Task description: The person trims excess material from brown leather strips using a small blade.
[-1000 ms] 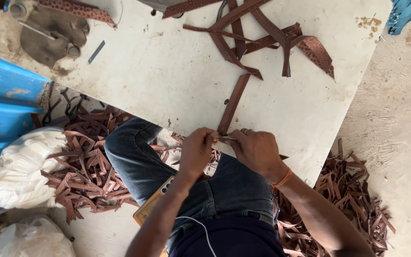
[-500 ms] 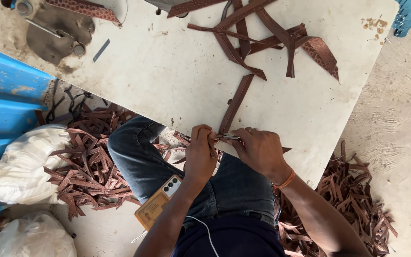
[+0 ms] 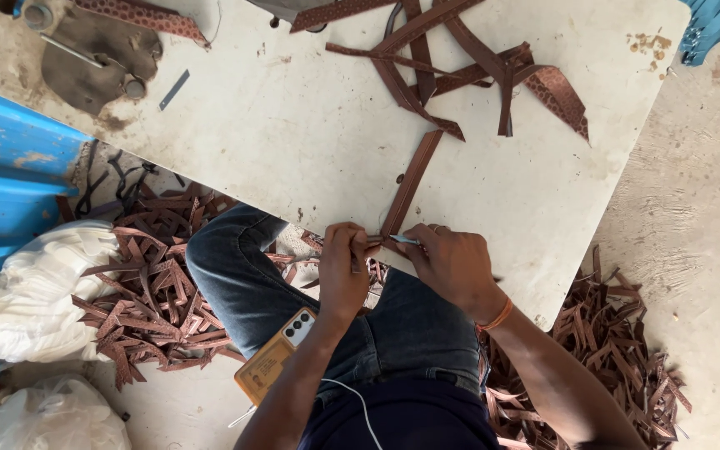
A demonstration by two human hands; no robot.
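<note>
Brown leather strip [image 3: 410,185] pinched in your left hand [image 3: 345,271] at desk [image 3: 310,142] edge; right hand [image 3: 453,265] grips small blade [image 3: 404,240]. Fingers v. close to the edge — a slip likely nicks the thumb or miscuts the strip.

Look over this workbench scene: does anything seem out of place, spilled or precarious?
Yes. A phone in an orange case lies on the person's thigh, half over the edge, so it could slide off. Brown strap offcuts litter the floor on both sides. Both hands, left hand and right hand, work one brown strap at the table edge.
</note>
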